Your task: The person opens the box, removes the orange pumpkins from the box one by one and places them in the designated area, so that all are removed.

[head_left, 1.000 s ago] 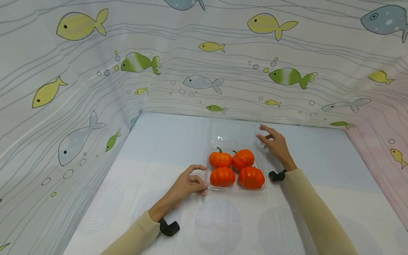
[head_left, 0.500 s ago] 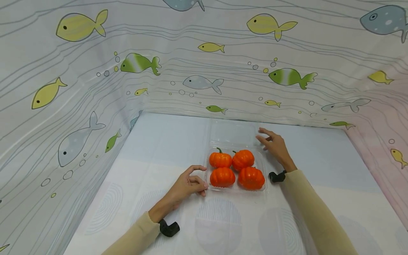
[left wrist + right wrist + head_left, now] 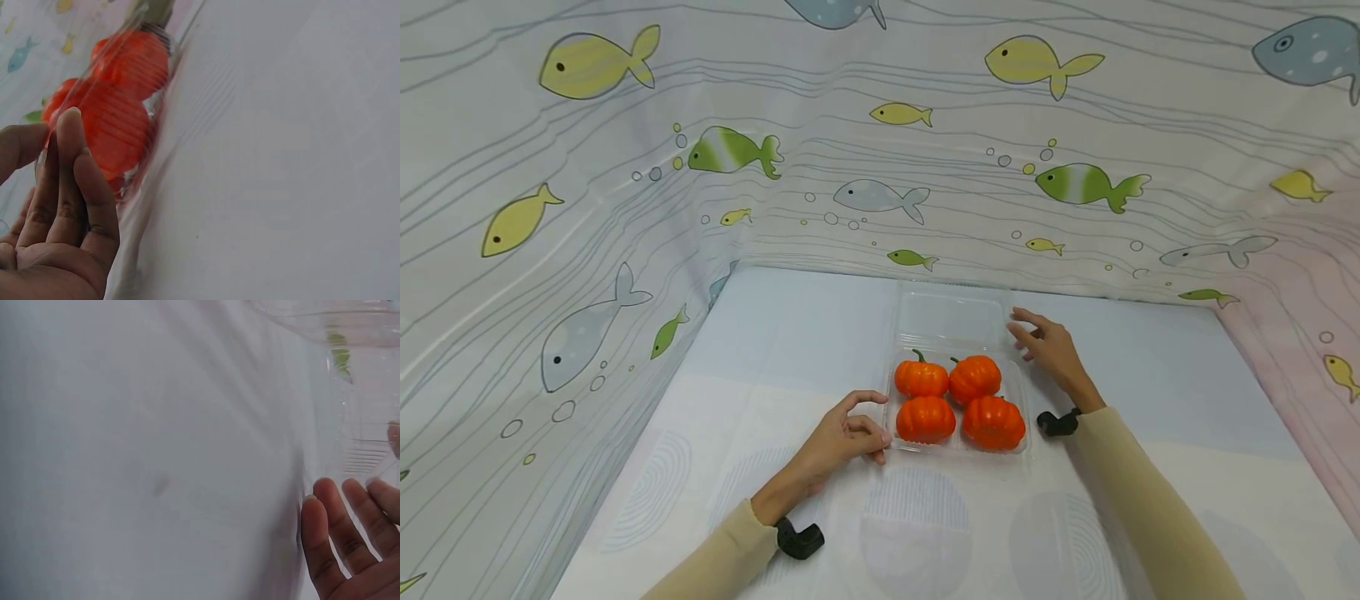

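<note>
A clear plastic box with a hinged lid sits mid-table, its lid raised at the far side. Several orange toy pumpkins with green stems fill its base in two rows. At the box's near left corner, my left hand pinches the rim; in the left wrist view its thumb and fingers meet at the plastic edge. My right hand is at the lid's right edge, fingers fairly straight. The right wrist view has its fingertips beside the clear plastic; firm contact is hard to tell.
A pale patterned cloth covers the table around the box. Fish-printed sheets hang as walls at the back and sides. A black strap piece sits at the left wrist, another at the right.
My right hand has come slightly toward me along the lid's right side, and the lid looks a little more upright. The left hand and the pumpkins have stayed put.
</note>
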A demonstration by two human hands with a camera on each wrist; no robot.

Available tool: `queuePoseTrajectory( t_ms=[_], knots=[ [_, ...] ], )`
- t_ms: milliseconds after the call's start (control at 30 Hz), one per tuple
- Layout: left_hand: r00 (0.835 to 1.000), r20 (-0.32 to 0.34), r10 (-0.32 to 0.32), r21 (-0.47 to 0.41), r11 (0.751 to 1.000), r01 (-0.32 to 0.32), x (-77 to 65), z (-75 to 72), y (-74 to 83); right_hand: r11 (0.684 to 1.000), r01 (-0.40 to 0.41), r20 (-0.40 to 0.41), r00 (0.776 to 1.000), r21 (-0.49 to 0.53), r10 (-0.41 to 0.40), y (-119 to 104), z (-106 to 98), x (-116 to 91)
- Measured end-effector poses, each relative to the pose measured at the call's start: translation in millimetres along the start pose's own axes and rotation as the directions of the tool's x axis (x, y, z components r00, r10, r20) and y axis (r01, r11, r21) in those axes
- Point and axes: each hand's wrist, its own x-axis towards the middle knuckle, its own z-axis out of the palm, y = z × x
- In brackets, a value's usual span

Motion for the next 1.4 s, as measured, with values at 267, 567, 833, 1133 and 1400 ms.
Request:
queuePoseTrajectory(
  t_ms=[267, 567, 833, 1133, 1400],
  knots=[
    [1.000, -0.002, 0.007, 0.008, 1.000, -0.007, -1.3, -1.3, -1.3, 0.999, 0.001, 0.035, 0.999, -0.040, 0.000, -3.0, -1.3, -11.6],
    [1.000, -0.015, 0.002, 0.013, 1.000, -0.002, -2.9, -2.0, -1.4, 0.994, 0.079, 0.022, 0.997, -0.080, -0.077, -4.9, -0.1, -31.4],
    [1.000, 0.001, 0.020, 0.021, 1.000, -0.020, -3.1, -1.3, -1.5, 0.980, 0.153, -0.066, 0.985, -0.125, -0.162, -6.2, -0.5, -51.6],
    [1.000, 0.013, 0.004, 0.025, 1.000, -0.004, -0.2, 2.0, -1.8, 0.961, 0.207, -0.177, 0.955, -0.183, -0.240, -13.3, -0.6, -74.9],
    [1.000, 0.000, 0.006, 0.043, 0.999, -0.006, 0.2, -0.9, -2.5, 0.944, 0.289, -0.157, 0.937, -0.157, -0.313, -34.2, -0.4, -95.0]
  ],
)
